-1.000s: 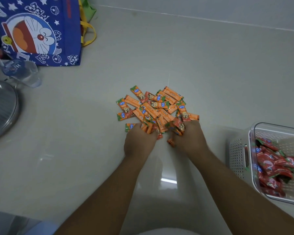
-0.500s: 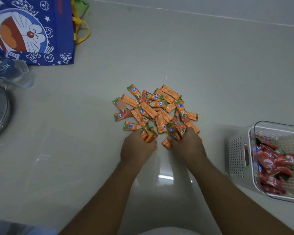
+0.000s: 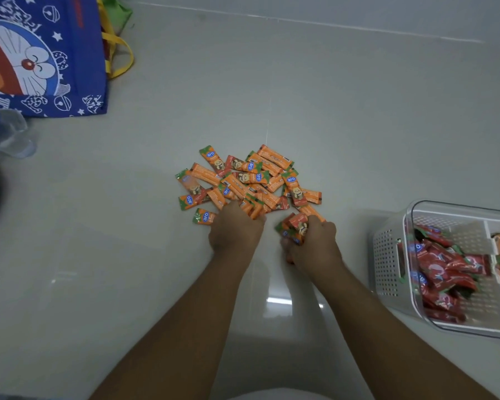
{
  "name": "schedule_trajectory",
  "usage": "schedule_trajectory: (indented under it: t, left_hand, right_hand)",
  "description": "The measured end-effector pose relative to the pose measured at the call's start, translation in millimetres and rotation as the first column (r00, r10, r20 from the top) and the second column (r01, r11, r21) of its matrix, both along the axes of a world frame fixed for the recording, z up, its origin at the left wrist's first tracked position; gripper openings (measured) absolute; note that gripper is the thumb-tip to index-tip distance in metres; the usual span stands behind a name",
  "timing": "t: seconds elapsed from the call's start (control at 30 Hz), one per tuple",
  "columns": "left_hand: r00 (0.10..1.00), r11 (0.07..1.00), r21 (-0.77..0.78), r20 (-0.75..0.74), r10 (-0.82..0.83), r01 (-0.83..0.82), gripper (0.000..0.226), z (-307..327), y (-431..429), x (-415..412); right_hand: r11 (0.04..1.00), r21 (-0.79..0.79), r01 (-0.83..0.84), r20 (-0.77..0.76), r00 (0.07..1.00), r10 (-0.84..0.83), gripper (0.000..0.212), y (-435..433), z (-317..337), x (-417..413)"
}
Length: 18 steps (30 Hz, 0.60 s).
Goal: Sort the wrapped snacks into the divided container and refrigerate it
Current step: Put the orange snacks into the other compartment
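Orange snacks (image 3: 248,183) mostly lie heaped on the floor (image 3: 329,111), your left hand (image 3: 236,230) and right hand (image 3: 312,243) each with a grip curled round a bunch, while the divided container (image 3: 387,255) nearby holds red snacks (image 3: 442,269) and few orange, not yet refrigerated.

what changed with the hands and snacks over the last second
The right hand has bunched several orange snacks into its grip and drawn them slightly back toward the person, just off the pile. The left hand stays curled over the pile's near edge. The pile, the container with its red snacks and the blue bag have not moved.
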<state>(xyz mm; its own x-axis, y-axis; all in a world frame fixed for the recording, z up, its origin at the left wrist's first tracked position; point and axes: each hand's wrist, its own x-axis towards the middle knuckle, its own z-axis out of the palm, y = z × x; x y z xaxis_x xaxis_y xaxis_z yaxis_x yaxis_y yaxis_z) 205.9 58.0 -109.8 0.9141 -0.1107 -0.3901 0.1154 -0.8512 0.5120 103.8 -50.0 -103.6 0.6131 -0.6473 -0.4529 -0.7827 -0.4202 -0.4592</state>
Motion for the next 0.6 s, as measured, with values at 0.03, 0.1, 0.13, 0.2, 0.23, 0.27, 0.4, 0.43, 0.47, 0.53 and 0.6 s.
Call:
schedule_trajectory:
  t: [0.03, 0.1, 0.13, 0.2, 0.23, 0.27, 0.4, 0.43, 0.47, 0.53, 0.6]
  left_hand:
    - [1.0, 1.0, -0.002, 0.007, -0.013, 0.014, 0.048, 0, 2, 0]
    - [1.0, 0.999, -0.038, -0.013, -0.024, 0.024, 0.031, 0, 6, 2]
    - [0.999, 0.998, -0.056, -0.03, -0.027, 0.025, 0.025, 0, 8, 3]
    - [0.998, 0.997, -0.071, -0.049, -0.042, 0.039, 0.02, 0, 14, 2]
    - [0.998, 0.996, -0.079, -0.047, -0.051, 0.047, 0.02, 0, 17, 1]
    - [0.998, 0.995, -0.09, -0.041, -0.057, 0.053, 0.02, 0, 20, -1]
    - [0.998, 0.991, -0.117, 0.002, -0.066, 0.066, 0.026, -2, 33, -10]
    - [0.998, 0.989, -0.129, 0.014, -0.066, 0.067, 0.027, -2, 35, -12]
    - [0.998, 0.988, -0.143, 0.026, -0.063, 0.066, 0.028, -2, 37, -14]
    - [0.997, 0.983, -0.172, 0.046, -0.054, 0.062, 0.029, -1, 38, -17]
    - [0.997, 0.979, -0.193, 0.052, -0.05, 0.059, 0.03, 0, 37, -18]
  right_hand:
    - [1.0, -0.007, -0.009, 0.017, 1.0, 0.009, 0.057, 2, -1, -1]
    - [0.998, -0.026, -0.054, 0.039, 0.998, 0.055, 0.056, 3, -2, -2]
    - [0.997, -0.025, -0.07, 0.036, 0.997, 0.071, 0.053, 2, -2, -2]
    - [0.998, -0.002, -0.064, 0.037, 0.997, 0.064, 0.045, 0, -2, -3]
    - [0.999, 0.018, -0.034, 0.067, 0.997, 0.033, 0.04, -3, -2, -4]
    - [0.999, 0.038, 0.007, 0.115, 0.993, -0.011, 0.038, -7, -2, -4]
    - [0.996, -0.026, 0.086, 0.208, 0.975, -0.079, 0.033, -37, -8, 6]
    - [0.995, -0.061, 0.08, 0.182, 0.981, -0.068, 0.029, -44, -11, 9]
    - [0.993, -0.093, 0.077, 0.154, 0.986, -0.062, 0.026, -49, -15, 12]
    - [0.987, -0.139, 0.075, 0.118, 0.991, -0.059, 0.026, -54, -23, 14]
    - [0.987, -0.154, 0.053, 0.109, 0.993, -0.037, 0.023, -56, -27, 13]
